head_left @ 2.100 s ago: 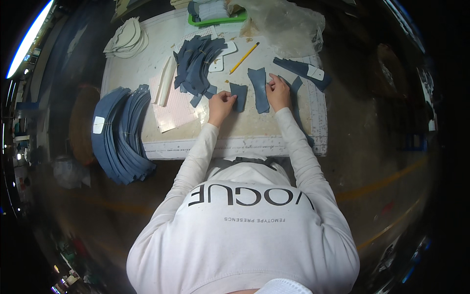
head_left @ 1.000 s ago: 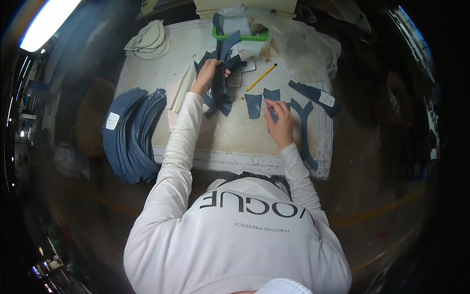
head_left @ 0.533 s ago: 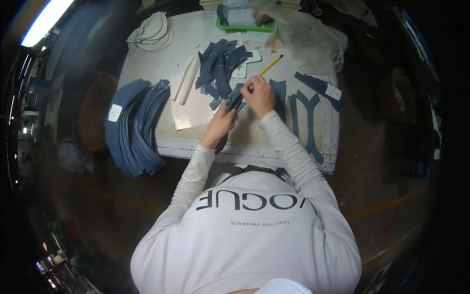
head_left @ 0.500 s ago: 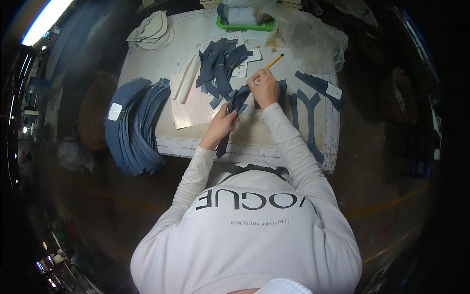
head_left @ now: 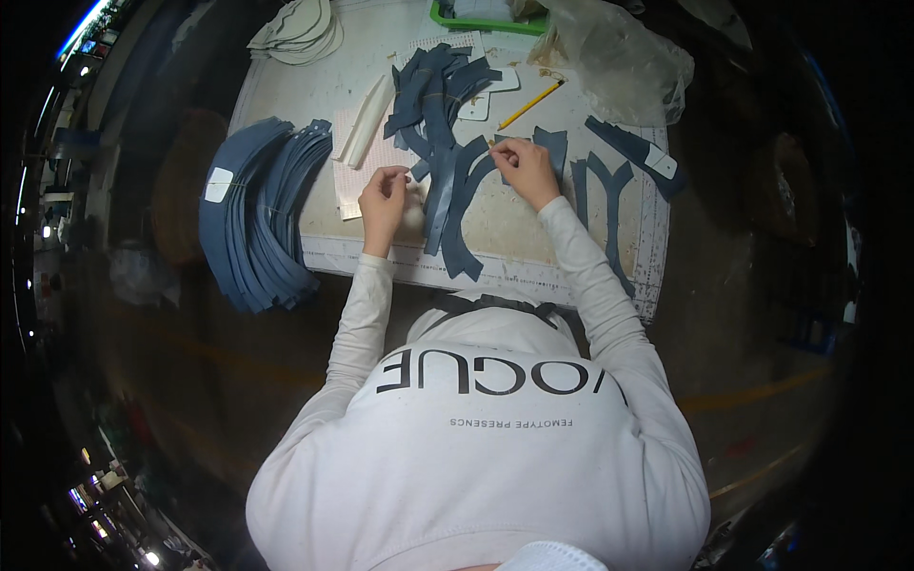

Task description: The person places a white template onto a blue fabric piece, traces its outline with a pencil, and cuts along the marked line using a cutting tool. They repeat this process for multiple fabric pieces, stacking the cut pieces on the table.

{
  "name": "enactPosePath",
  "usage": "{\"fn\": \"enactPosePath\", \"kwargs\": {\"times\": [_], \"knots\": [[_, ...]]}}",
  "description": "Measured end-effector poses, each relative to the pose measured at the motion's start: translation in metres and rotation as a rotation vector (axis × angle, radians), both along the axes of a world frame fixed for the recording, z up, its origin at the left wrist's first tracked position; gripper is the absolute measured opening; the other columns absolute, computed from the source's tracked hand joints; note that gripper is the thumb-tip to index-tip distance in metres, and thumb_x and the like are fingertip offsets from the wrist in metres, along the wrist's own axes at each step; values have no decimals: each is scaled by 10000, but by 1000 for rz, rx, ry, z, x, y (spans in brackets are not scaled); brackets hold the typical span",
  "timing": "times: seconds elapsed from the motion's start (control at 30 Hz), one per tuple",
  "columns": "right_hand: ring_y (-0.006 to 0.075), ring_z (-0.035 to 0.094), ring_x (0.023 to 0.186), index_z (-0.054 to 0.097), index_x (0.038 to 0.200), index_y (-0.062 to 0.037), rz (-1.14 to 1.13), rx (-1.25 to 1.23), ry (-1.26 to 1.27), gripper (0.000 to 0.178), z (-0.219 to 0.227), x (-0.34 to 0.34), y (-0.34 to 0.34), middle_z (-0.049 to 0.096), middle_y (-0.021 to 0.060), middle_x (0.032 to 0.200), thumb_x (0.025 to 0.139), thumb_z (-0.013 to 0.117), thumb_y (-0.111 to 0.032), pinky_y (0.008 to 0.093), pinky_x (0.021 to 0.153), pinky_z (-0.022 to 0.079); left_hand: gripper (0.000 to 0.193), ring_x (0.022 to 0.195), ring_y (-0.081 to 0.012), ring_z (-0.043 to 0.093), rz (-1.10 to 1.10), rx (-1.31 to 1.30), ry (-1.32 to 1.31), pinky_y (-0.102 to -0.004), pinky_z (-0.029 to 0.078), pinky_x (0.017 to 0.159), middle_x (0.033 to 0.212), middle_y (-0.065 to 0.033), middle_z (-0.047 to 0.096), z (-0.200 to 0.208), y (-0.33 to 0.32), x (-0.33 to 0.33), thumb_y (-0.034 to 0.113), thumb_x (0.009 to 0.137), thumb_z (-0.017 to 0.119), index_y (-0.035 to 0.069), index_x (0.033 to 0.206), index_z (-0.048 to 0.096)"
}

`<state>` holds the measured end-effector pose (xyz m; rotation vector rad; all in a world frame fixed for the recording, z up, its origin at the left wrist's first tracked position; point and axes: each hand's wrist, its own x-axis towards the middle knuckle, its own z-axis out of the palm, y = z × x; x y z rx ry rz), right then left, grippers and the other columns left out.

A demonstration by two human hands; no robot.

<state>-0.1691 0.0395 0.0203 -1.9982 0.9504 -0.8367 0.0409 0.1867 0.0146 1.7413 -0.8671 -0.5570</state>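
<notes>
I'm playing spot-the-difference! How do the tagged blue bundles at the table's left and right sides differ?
The left bundle is bigger; the right bundle is smaller. The left bundle curves like a bow; the right bundle looks straighter. Both are blue, each with a white tag.

1. Wht top (head_left: 476,485), long slvs (head_left: 592,285).
2. Lg. blk lettering (head_left: 466,372) on front; sm. grey line (head_left: 511,423) nearer neck.
3. Dk band (head_left: 495,303) @ waist.
4. Hands (head_left: 383,205) bare, L & R.

The left hand (head_left: 383,198) has moved away from the blue strips (head_left: 457,249), now spread apart
</notes>
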Motion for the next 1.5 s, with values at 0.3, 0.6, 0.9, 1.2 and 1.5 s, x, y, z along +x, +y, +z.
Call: {"fn": "enactPosePath", "kwargs": {"times": [0.3, 0.6, 0.9, 1.2, 1.5], "knots": [[286, 607, 862, 606, 934, -54, 441, -8, 278, 234, -4, -8, 88, 599, 106, 935, 723, 686, -115, 367, 774, 500, 164, 625, -307, 629, -266, 299, -411, -371, 480, 599, 684, -144, 644, 8, 18, -51, 176, 822, 608, 26, 861, 663], [283, 585, 926, 607, 978, -55, 554, -234, 223, 327, -18, -9, 106, 559, 105, 1000, 675, 710, -119, 383, 804, 488, 266, 829, -119, 595, -454, 120, 12, -268, 472, 748, 903, -53, 665, 26, 10, -35, 245, 907, 597, 31, 1056, 648], [85, 612, 653, 616, 917, 30, 37, 438, -591, 180, 69, -27, 71, 664, 52, 835, 812, 686, -99, 221, 602, 491, 380, 931, -132, 565, -955, 91, 509, -273, 428, 864, 993, -66, 612, 41, -4, -45, 241, 889, 635, 7, 1176, 548], [174, 672, 801, 627, 969, -19, -329, 1132, -620, 195, 6, -108, 84, 644, 65, 914, 899, 613, -200, 268, 671, 559, 217, 655, -106, 622, -740, 411, 310, -238, 493, 603, 751, -31, 659, 11, 7, -39, 151, 833, 698, 20, 988, 622], [184, 691, 746, 621, 1103, -27, -342, 321, 139, 363, 0, -122, 90, 680, 126, 863, 751, 708, -53, 278, 611, 521, 197, 655, -150, 664, -492, 404, -446, -269, 514, 638, 734, -67, 691, 22, 10, -35, 208, 807, 704, 48, 920, 688]]}}
